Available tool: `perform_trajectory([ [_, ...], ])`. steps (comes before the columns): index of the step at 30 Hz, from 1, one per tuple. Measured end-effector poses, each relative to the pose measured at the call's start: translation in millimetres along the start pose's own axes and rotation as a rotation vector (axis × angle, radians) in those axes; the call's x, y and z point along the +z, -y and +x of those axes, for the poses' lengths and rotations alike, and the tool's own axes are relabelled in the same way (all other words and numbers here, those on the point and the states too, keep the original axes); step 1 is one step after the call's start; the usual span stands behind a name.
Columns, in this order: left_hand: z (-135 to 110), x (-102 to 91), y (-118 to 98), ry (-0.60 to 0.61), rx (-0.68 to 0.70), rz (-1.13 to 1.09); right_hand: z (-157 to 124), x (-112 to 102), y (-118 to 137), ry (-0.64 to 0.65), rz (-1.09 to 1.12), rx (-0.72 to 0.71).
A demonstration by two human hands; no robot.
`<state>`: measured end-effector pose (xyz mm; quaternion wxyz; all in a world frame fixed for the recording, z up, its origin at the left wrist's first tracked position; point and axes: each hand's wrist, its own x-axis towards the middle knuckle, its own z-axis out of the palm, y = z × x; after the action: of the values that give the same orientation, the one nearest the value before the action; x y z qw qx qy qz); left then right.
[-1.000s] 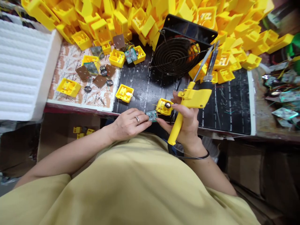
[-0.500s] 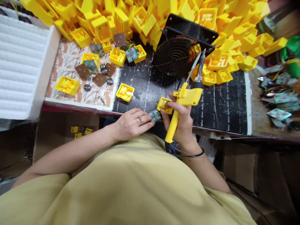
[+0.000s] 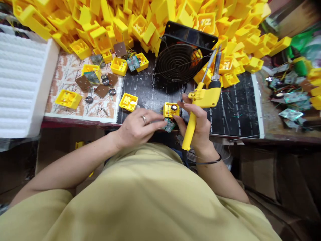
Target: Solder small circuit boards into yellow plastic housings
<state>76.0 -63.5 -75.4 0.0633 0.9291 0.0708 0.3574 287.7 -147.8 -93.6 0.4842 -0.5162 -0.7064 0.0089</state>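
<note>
My right hand (image 3: 198, 129) is wrapped round the handle of a yellow soldering gun (image 3: 200, 100), its metal tip pointing up and away toward the fan. That hand's fingertips also touch a small yellow plastic case (image 3: 171, 109) with a round metal part inside, at the bench's front edge. My left hand (image 3: 137, 127), with a ring on one finger, pinches a small green circuit board (image 3: 169, 126) right below that case. Thin wires run between board and case.
A black fan (image 3: 179, 58) stands behind the hands. A big heap of yellow cases (image 3: 140, 20) fills the back. Loose cases, brown boards and round parts lie on the left mat (image 3: 75, 97). White foam tray (image 3: 20, 83) far left; circuit boards (image 3: 291, 100) far right.
Both hands with the case and board have shifted slightly left and away from me. The soldering gun stays gripped with its tip up. The case's open side with the round part shows again.
</note>
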Motion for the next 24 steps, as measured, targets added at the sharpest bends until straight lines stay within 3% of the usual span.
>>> perform_trajectory([
  [2,10.5,-4.0,13.3,0.070,-0.044,0.079,-2.3,-4.2,2.9,-0.045,-0.056,-0.003],
  [5,31.0,-5.1,30.2,0.353,-0.020,0.090,-9.4,-4.5,10.5,-0.079,-0.170,-0.010],
  [7,45.0,-2.2,36.3,0.522,0.019,0.041,-14.7,-0.3,16.2,-0.088,-0.219,-0.001],
  [10,60.0,3.9,37.9,0.662,0.039,-0.020,-20.5,7.0,22.7,-0.074,-0.176,0.090],
  [12,63.8,6.2,35.8,0.685,0.006,-0.012,-22.2,8.4,24.6,-0.055,-0.114,0.154],
  [19,54.7,4.4,22.8,0.589,-0.107,0.110,-22.2,-7.1,16.7,-0.110,0.231,0.351],
  [24,50.9,4.7,15.6,0.482,-0.098,0.135,-24.8,-14.3,8.9,-0.136,0.301,0.421],
])
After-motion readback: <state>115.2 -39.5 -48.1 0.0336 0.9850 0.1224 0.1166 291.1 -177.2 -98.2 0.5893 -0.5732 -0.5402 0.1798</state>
